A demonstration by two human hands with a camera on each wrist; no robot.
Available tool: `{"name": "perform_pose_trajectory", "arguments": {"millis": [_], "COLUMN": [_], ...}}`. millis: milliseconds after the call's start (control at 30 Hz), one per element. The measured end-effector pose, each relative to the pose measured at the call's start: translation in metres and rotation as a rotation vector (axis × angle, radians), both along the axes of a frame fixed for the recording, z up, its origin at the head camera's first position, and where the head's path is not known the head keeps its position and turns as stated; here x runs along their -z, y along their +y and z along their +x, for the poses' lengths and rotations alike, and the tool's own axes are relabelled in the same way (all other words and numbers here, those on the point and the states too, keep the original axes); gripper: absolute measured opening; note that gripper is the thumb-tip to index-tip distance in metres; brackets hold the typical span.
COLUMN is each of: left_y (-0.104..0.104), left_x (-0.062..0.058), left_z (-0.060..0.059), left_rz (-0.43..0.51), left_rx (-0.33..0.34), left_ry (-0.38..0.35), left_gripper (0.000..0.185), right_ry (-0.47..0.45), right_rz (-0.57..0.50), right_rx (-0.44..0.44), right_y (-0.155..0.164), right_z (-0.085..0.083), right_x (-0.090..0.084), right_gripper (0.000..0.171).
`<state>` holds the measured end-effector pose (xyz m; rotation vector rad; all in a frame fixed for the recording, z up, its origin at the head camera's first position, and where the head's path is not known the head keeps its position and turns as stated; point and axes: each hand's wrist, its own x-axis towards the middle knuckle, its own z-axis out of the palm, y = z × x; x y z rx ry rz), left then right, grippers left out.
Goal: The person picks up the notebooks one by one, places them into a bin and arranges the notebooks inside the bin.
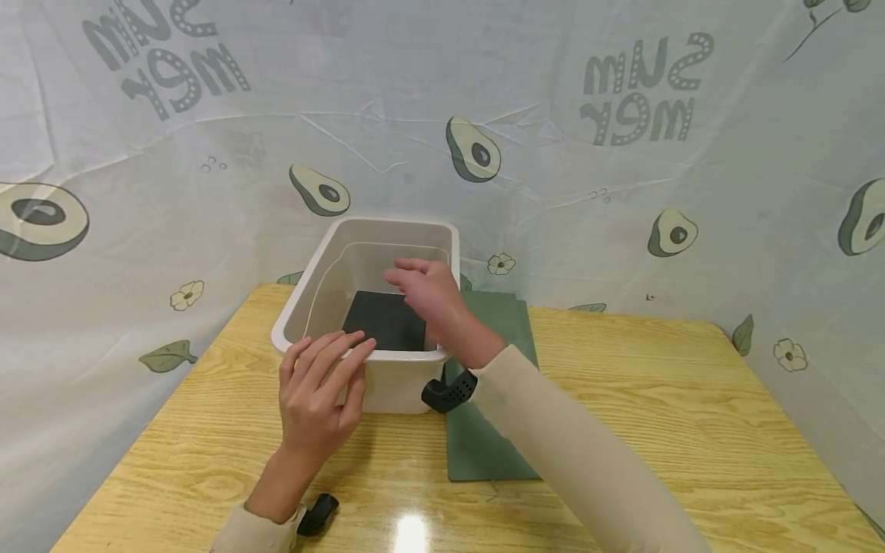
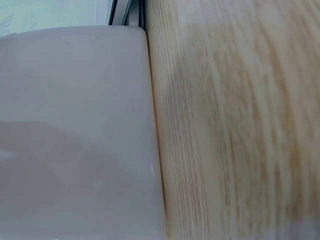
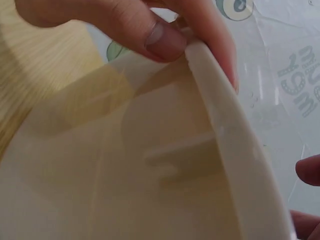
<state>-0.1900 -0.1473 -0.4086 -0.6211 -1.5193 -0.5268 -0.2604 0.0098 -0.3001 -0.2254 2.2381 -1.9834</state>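
Beneath a backdrop (image 1: 622, 192) printed "SUMMER" reversed, my left hand (image 1: 319, 395) rests open-fingered on the bin (image 1: 307, 288) rim while my right hand (image 1: 432, 296) hovers relaxed, holding nothing, over a black pad (image 1: 383, 321) inside.

left hand (image 1: 318, 399) fingers straight; right hand (image 1: 432, 296) fingers loosely curled.

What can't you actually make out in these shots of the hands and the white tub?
- Black item in the white tub: head view, partly behind the right hand; what it is stays unclear.
- Green mat: the forearm hides part.
- Left hand: absent from the left wrist view.
- Right wrist view: too close and blurred to show the tub's contents.
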Motion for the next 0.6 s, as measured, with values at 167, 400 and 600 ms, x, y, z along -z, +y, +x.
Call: {"name": "perform_pose_trajectory", "arguments": {"millis": [167,400,600], "left_y": [0.000,0.001,0.000], "left_x": [0.000,0.001,0.002], "left_z": [0.000,0.000,0.000], "left_rz": [0.005,0.002,0.002], "left_rx": [0.006,0.007,0.005], "left_ry": [-0.003,-0.008,-0.004], "left_gripper": [0.026,0.026,0.026], "right_ry": [0.129,0.462,0.708], "right_rz": [0.224,0.614,0.927], "right_rx": [0.035,-0.026,-0.034], "right_y": [0.005,0.022,0.040], "right_z": [0.004,0.005,0.003], "right_x": [-0.004,0.000,0.005], "right_gripper": [0.048,0.057,0.062]}}
